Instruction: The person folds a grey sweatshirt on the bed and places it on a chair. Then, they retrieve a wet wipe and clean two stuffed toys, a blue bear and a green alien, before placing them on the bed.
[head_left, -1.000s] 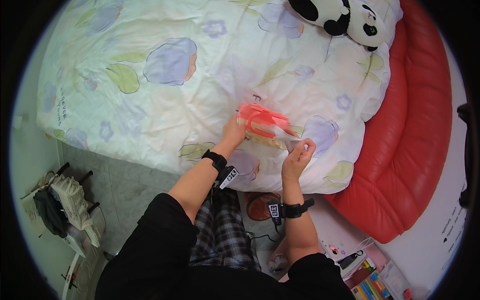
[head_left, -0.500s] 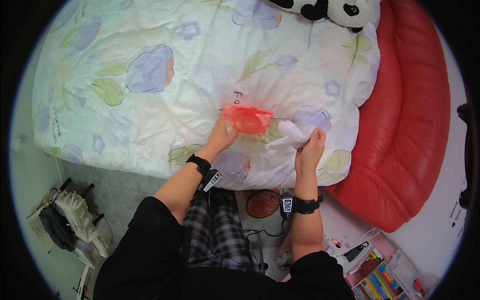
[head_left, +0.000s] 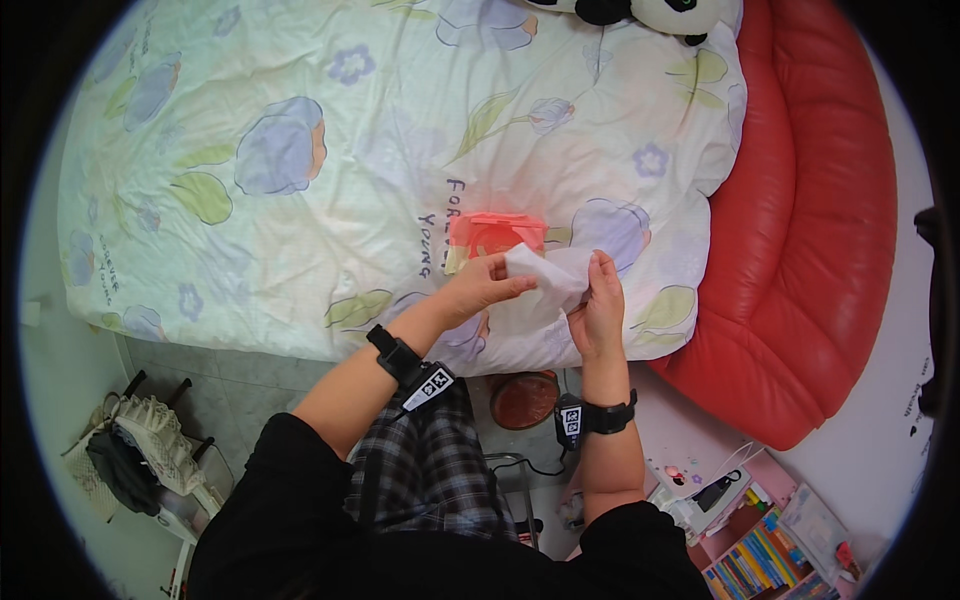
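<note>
Head view: I see my left hand [head_left: 480, 287] and right hand [head_left: 598, 312] pinching a white wipe [head_left: 548, 275] between them, just beside the red wipe pack [head_left: 493, 236], near the floral duvet's [head_left: 300, 160] edge.

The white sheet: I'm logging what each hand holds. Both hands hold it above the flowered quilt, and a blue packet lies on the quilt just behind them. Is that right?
Not quite: the packet is red-pink, not blue. The head view shows it lying on the flowered quilt just behind the hands. The rest holds: the left hand and the right hand both hold the white sheet above the quilt.
</note>
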